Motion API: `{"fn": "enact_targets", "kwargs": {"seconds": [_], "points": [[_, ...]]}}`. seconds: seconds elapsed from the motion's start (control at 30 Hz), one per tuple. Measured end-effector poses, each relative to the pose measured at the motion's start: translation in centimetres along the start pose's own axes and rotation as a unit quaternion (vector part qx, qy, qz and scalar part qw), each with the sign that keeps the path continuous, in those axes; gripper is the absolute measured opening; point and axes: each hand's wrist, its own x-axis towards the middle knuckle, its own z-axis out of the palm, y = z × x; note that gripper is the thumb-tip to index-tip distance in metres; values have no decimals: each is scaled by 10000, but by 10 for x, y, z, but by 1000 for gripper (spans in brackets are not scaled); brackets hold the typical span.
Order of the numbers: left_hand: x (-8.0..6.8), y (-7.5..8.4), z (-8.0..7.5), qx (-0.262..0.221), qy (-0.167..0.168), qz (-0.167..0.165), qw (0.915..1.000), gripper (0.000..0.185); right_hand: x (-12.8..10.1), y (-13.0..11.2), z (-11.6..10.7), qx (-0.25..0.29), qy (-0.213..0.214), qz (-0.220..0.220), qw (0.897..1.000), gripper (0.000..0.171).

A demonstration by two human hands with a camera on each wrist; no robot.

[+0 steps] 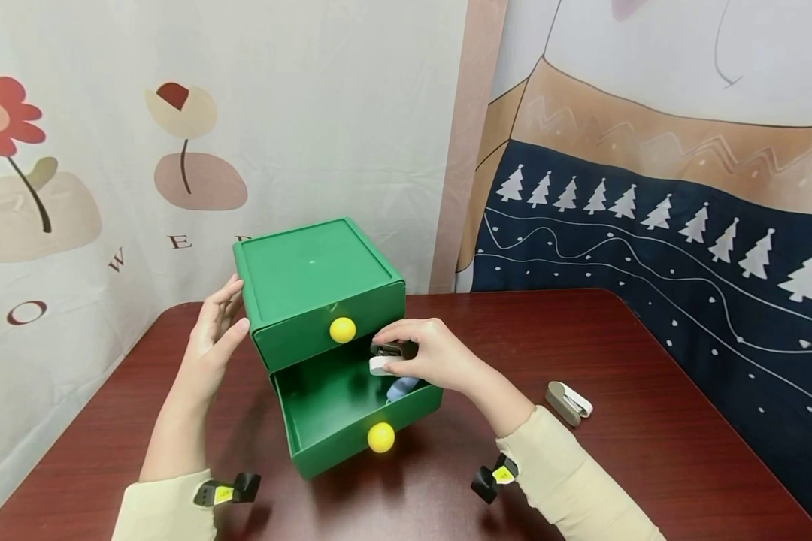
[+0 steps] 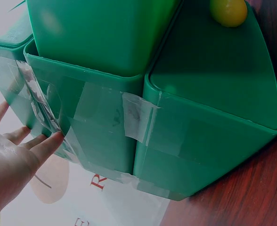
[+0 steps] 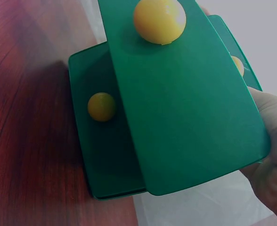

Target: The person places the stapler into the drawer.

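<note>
The right hand (image 1: pixel 433 357) pinches a small stapler (image 1: pixel 391 356) over the open lower drawer (image 1: pixel 352 409); it seems light and stiff, best held by its sides. The left hand (image 1: pixel 218 330), fingers straight, rests on the green box (image 1: pixel 311 278).

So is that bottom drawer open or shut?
Open: the bottom drawer juts out from the green cabinet, its inside showing.

Dark reddish-brown wood-grain surface (image 1: pixel 649 466), rounded far corner at right, soft glossy reflections. Behind it, left: pale fabric backdrop (image 1: pixel 325 113) printed with red flower (image 1: pixel 3 116), beige blobs, brown scattered letters. Right: second hanging cloth (image 1: pixel 683 225), navy band with row of white fir trees, wavy white lines and dots, tan zigzag band above, cream top. Beige vertical strip (image 1: pixel 463 150) between two cloths. Light even, diffuse, indoor.
</note>
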Motion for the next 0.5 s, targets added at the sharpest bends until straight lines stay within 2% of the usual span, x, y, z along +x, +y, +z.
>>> {"fn": "enact_targets", "kwargs": {"seconds": [0.2,0.5], "points": [[0,-1,0,3,3,28,10000,51,-5,-1,-2,97,103,416,9990,29],[0,-1,0,-14,37,23,10000,51,-32,-5,-9,140,1070,645,9921,27]]}}
